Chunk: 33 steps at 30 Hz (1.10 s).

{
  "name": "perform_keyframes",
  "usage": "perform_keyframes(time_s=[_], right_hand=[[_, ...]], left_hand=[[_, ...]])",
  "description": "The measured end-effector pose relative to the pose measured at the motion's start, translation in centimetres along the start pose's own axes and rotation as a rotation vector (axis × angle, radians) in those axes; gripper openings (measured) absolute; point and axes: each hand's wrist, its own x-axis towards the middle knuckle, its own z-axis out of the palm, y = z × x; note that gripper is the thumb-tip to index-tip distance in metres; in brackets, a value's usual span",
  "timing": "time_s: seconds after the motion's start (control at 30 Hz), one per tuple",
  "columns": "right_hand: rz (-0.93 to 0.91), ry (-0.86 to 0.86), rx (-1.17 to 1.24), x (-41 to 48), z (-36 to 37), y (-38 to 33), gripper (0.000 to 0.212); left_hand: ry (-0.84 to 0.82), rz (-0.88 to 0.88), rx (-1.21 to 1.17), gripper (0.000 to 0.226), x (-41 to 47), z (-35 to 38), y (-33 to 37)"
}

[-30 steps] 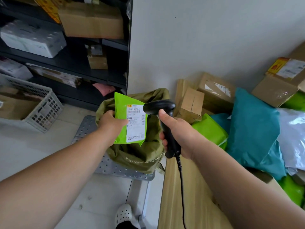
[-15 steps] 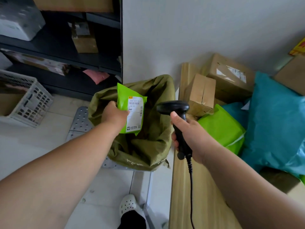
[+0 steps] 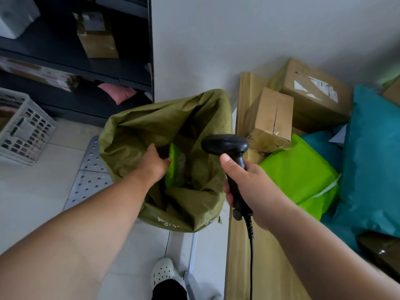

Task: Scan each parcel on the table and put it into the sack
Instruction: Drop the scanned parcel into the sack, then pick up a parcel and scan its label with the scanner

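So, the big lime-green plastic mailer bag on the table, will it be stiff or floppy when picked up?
Probably floppy: the lime-green plastic mailer bag bulges softly and folds at its lower end. Its shiny film may slip in a loose grip. It looks soft-filled, so likely light for its size, but contents are hidden.

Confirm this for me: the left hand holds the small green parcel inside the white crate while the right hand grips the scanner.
Not quite. The left hand holds the small green parcel inside the olive sack, not the white crate, which stands apart on the floor further left. The right hand does grip the scanner. The head view shows this.
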Motion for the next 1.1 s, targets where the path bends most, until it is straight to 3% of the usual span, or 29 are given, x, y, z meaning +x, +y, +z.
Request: perform_keyframes(time_s=[0.2, 0.4, 0.73, 0.93, 1.1], right_hand=[[-0.018, -0.013, 0.023, -1.1, 0.0, 0.8, 0.032], [-0.048, 0.024, 0.052, -4.7, -2.1, 2.4, 0.029], [-0.122, 0.136, 0.082, -16.4, -12.1, 7.7, 0.024], [-0.166, 0.221, 0.088, -22.6, -19.4, 12.4, 0.021], [-0.142, 0.323, 0.092, -25.8, -24.9, 17.3, 0.012]], left_hand=[[-0.020, 0.211, 0.058, 0.076, -3.3, -0.9, -0.6], [0.118, 0.461, 0.397, 0.069, -11.0, -0.5, 1.8], [0.097, 0.764, 0.575, 0.070, -27.5, 7.0, 5.9], [-0.040, 0.836, 0.580, 0.074, -34.0, 14.2, 7.1], [-0.145, 0.762, 0.681, 0.086, -37.8, 20.0, 7.4]])
